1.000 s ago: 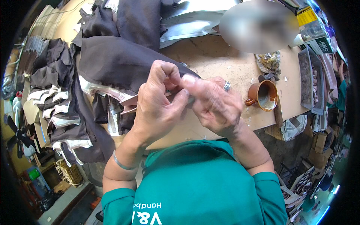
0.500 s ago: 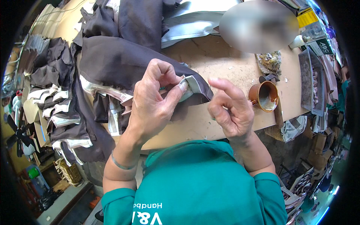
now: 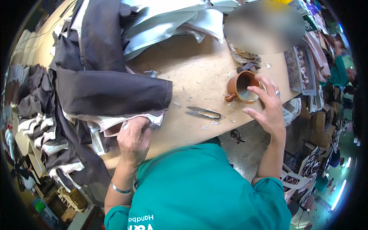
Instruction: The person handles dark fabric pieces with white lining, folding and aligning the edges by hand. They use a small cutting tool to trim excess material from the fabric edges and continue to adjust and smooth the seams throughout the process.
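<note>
My left hand point(image 3: 134, 140) is closed on the white-lined edge point(image 3: 155, 119) of a dark fabric piece point(image 3: 115, 92) lying on the table, its fingertips partly hidden. My right hand point(image 3: 268, 107) is open at the brown mug point(image 3: 235, 86), its index fingertip over or at the rim and its thumb apart from it; I cannot tell if it touches. The mug has a pale coating inside. Small thread snips point(image 3: 203, 114) lie on the tan table point(image 3: 191, 84) between my hands, among pale scraps.
Dark fabric piles point(image 3: 36, 88) cover the left. White sheets point(image 3: 161, 27) lie at the back. A crumpled packet point(image 3: 241, 55) and a long plastic tray point(image 3: 291, 69) are at the right. Beyond, a co-worker's teal sleeve point(image 3: 337, 71) shows. A blurred oval hides the back right.
My left hand, earlier raised with a small pale folded piece, has moved down to the fabric edge. My right hand has moved right to the mug and spread. The snips now show; the view has shifted.
</note>
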Demonstrator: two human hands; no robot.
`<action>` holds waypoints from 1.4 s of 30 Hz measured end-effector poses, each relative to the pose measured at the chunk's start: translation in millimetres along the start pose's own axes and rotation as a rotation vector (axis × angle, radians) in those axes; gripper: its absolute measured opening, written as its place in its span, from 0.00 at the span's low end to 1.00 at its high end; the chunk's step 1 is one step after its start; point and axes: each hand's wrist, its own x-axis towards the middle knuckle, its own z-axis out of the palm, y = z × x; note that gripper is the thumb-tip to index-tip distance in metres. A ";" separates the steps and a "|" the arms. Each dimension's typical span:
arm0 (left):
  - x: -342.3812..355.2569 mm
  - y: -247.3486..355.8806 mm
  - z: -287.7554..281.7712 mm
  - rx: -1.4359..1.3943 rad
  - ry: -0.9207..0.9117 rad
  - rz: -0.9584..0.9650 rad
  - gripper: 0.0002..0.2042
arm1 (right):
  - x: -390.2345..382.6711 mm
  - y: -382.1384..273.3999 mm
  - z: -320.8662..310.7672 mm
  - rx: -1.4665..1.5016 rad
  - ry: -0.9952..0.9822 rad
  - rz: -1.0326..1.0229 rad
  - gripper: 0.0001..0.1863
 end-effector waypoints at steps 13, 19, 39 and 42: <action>-23.9 -8.8 25.2 0.062 -0.057 -0.046 0.15 | 6.5 23.1 18.7 -0.266 -0.106 0.073 0.23; -21.6 -2.7 19.2 -0.952 0.131 -0.744 0.11 | -9.1 -0.2 4.6 -0.337 -0.024 0.095 0.19; -1.9 22.1 -20.2 -1.607 0.218 -0.847 0.11 | 8.2 -114.0 82.5 0.724 -0.088 -0.507 0.29; -2.3 22.9 -19.9 -1.635 0.216 -0.850 0.11 | 10.5 -115.2 79.0 0.652 -0.012 -0.483 0.29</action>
